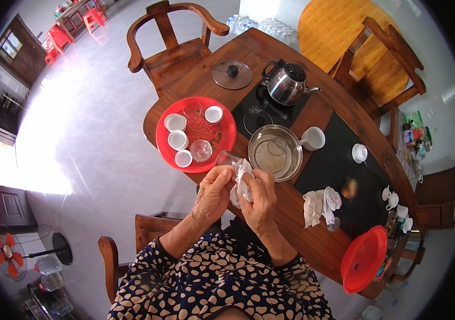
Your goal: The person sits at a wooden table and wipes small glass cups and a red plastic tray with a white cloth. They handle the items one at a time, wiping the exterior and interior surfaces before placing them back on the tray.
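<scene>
On a brown wooden table [290, 198], left to right: a glossy, round red tray [201, 126] carries smooth white cups [175, 122] and clear cups [201, 151]; the left hand [214, 194], fingers curled, holds a clear glass [226, 158] at the tray's near-right edge; the right hand [259, 200], knuckles bent, pinches a soft, rumpled white cloth [241, 186] against it. Just beyond sits a wide steel bowl [298, 156], behind it a shiny kettle [285, 85], then a white mug [315, 137], crumpled cloths [321, 205] and a red basin [365, 258].
</scene>
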The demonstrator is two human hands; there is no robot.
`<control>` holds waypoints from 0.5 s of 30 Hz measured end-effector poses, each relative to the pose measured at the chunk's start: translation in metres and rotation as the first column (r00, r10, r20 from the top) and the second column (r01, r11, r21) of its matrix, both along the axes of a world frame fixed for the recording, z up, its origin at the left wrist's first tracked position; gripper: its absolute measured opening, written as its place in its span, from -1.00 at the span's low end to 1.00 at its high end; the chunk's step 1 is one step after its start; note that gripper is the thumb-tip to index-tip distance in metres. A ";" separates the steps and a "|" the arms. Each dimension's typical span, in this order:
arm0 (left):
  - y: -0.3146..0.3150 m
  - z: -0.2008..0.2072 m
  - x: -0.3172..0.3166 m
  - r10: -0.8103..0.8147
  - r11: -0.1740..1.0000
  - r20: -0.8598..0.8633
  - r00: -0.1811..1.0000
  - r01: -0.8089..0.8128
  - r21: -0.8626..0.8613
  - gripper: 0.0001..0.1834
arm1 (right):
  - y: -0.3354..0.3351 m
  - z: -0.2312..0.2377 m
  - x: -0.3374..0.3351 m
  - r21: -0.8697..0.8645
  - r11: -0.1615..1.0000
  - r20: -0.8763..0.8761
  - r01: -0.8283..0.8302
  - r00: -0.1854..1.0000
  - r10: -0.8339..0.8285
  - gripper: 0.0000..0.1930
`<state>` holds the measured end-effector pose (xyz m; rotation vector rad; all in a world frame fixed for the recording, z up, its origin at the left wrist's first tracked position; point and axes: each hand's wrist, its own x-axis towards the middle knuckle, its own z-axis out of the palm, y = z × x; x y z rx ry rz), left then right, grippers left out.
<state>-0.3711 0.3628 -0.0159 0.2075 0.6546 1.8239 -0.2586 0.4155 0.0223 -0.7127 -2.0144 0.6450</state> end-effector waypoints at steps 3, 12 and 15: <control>-0.002 0.010 -0.004 -0.063 0.993 0.040 0.997 0.066 -0.095 -0.83 | -0.001 0.008 -0.004 0.181 0.981 0.034 -0.065 0.998 0.060 -0.61; -0.010 0.020 -0.011 -0.210 0.974 -0.370 0.905 0.161 -0.159 -0.86 | 0.022 0.015 0.009 -0.189 0.976 0.017 -0.110 0.993 0.115 -0.62; -0.012 0.027 -0.013 -0.298 0.953 -0.481 0.825 0.223 -0.207 -0.88 | 0.033 0.017 0.019 -0.350 0.916 -0.053 -0.194 0.981 0.187 -0.70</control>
